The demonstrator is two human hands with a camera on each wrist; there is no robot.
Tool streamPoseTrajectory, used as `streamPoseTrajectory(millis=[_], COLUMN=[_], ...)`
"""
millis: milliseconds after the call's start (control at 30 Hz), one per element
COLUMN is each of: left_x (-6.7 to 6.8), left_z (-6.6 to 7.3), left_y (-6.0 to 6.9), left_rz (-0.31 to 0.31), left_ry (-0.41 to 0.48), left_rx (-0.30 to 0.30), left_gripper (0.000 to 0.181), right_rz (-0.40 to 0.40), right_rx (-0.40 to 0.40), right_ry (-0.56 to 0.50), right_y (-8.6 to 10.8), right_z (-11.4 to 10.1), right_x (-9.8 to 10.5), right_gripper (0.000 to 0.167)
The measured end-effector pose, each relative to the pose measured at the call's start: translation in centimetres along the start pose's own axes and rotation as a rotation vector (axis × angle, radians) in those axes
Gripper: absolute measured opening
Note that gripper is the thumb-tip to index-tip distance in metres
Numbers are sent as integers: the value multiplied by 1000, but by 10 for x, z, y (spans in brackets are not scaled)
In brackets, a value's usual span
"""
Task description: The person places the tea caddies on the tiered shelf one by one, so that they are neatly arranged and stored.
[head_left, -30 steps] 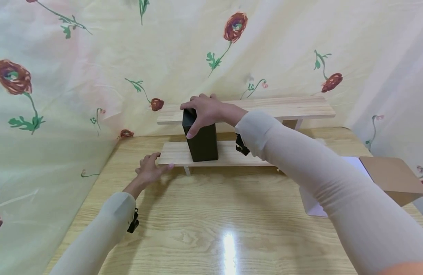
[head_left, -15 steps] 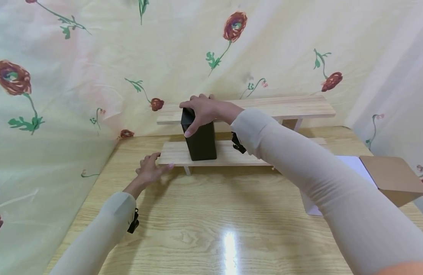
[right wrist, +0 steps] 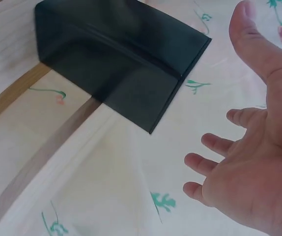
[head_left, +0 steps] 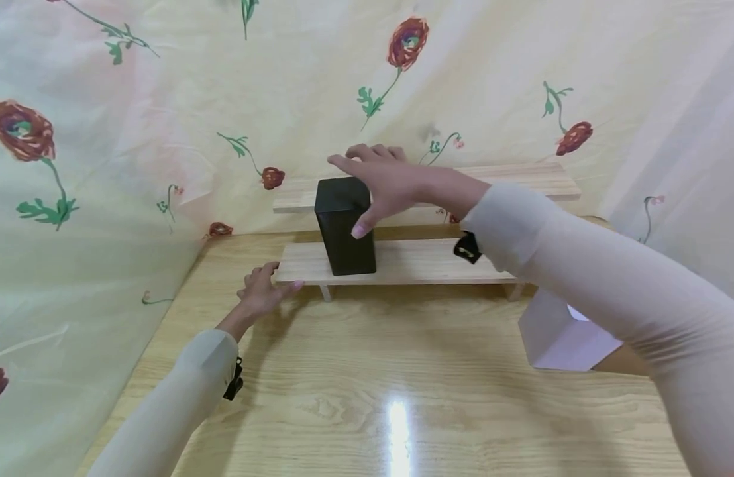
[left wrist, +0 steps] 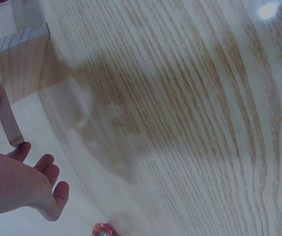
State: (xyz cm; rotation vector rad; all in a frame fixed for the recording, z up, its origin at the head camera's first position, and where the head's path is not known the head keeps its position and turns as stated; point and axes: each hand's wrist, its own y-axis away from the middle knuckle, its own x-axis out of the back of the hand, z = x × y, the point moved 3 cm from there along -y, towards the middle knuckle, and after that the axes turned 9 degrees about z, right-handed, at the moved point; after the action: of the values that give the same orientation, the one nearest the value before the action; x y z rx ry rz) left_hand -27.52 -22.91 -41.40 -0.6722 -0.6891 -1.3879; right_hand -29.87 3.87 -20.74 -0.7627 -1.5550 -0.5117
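Observation:
A tall black box (head_left: 350, 242) stands upright on the left part of the lower wooden shelf (head_left: 444, 258). My right hand (head_left: 391, 182) is spread beside its upper right side; in the right wrist view a gap separates this hand (right wrist: 259, 142) from the black box (right wrist: 116, 59). At the left end of the lower shelf, my left hand (head_left: 261, 293) holds the corner. The left wrist view shows the left hand's (left wrist: 18, 182) thumb on one side of the shelf board (left wrist: 9, 118) and a fingertip at its end, other fingers loosely bent.
An upper wooden shelf (head_left: 522, 177) runs behind the lower one. On the right of the wooden table (head_left: 343, 371) are a pale lilac box (head_left: 560, 334) and a brown box (head_left: 623, 361), both partly behind my right sleeve. A flowered cloth (head_left: 164, 119) hangs behind and at the sides.
My right hand has let go of the black box and moved right, uncovering its top. The right sleeve now covers more of the boxes at the right. The left hand stays at the shelf end.

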Motion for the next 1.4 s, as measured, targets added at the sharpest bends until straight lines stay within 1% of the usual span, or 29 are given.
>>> streamPoseTrajectory(millis=[100,233,400,533,633,767,900,1000,1067,1233,1400], left_x=[-1,-1,-1,0,1,1,1,0,-1,-1,0], left_z=[1,0,0,-1,-1,0,3,4,4,3,3], left_y=[-1,-2,-2,-2,-2,0,0,0,0,0,0], left_rz=[-3,-12,-20,-20,-17,-18,-21,-23,-22,-23,-17], left_ry=[-4,-12,-10,-12,-18,-14,-4,-1,0,0,3], left_rx=[0,1,-4,2,15,30,20,10,10,16,7], left_gripper=[84,85,85,86,85,84,83,83,84,85,84], right_rz=[28,41,68,98,112,123,129,118,114,106,115], right_rx=[-1,-26,-51,-78,-97,-116,-146,-161,-160,-129,-104], right_ry=[25,32,8,-20,-44,-45,-50,-58,-61,-75,-85], right_y=[21,51,89,114,131,153,175,192,204,228,244], right_z=[6,15,30,43,51,58,69,78,84,97,108], right_x=[6,11,7,0,-2,-4,-5,-8,-12,-21,-27], right_gripper=[122,122,120,122,122,121,123,125,125,125,126])
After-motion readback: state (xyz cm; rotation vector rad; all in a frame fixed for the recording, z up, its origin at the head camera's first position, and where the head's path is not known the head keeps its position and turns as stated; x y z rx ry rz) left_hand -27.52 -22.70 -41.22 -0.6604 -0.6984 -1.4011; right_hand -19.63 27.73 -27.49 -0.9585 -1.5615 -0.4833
